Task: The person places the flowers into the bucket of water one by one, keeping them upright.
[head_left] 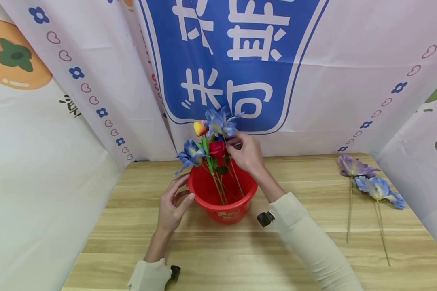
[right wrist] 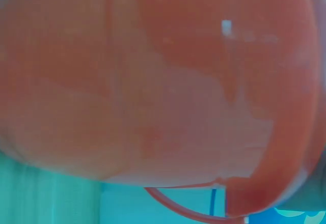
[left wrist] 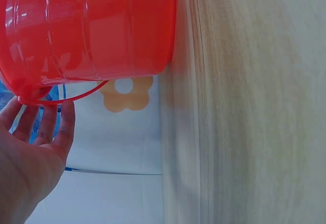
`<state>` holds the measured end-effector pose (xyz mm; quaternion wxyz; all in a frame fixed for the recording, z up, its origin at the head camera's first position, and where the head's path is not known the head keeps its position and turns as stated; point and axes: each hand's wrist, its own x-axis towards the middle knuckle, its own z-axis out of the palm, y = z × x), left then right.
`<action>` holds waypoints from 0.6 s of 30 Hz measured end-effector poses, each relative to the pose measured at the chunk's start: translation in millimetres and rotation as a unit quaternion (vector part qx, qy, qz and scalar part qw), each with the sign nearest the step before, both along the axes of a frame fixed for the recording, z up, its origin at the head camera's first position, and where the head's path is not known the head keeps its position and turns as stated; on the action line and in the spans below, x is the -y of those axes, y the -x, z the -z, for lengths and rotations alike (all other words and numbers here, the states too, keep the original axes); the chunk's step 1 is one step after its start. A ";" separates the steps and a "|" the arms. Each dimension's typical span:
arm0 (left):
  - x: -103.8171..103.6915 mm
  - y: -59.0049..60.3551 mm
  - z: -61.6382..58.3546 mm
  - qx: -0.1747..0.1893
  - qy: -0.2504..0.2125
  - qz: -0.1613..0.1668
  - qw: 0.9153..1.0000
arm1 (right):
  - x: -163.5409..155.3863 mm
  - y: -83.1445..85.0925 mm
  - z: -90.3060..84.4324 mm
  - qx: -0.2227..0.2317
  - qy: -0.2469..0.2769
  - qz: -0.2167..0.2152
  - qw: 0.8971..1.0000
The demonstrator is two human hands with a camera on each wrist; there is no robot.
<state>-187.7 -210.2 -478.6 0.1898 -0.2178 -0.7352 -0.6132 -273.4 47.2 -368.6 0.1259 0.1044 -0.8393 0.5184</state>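
A red plastic bucket (head_left: pixel 227 214) stands on the table with several artificial flowers upright in it. Among them are a blue iris (head_left: pixel 191 154) at the left, a red rose (head_left: pixel 217 149) and a yellow-pink tulip bud (head_left: pixel 200 128). My right hand (head_left: pixel 247 153) is over the bucket's far right rim, its thumb and fingertips pinching the stem just under a taller blue iris (head_left: pixel 220 122). At the bucket's left side my left hand (head_left: pixel 175 202) has its fingers extended. The left wrist view shows those fingertips touching the rim beside the thin red handle (left wrist: pixel 86 92).
On the table's right side lie a purple iris (head_left: pixel 355 166) and another blue iris (head_left: pixel 376 188), stems toward the front. A printed cloth (head_left: pixel 335 93) hangs behind the wooden table (head_left: pixel 218 258), with more cloth at both sides.
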 end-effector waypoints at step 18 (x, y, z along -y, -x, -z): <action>-0.7 -2.4 -1.8 0.011 0.002 -0.004 1.000 | 2.1 -0.4 17.4 0.011 -0.006 -0.001 1.000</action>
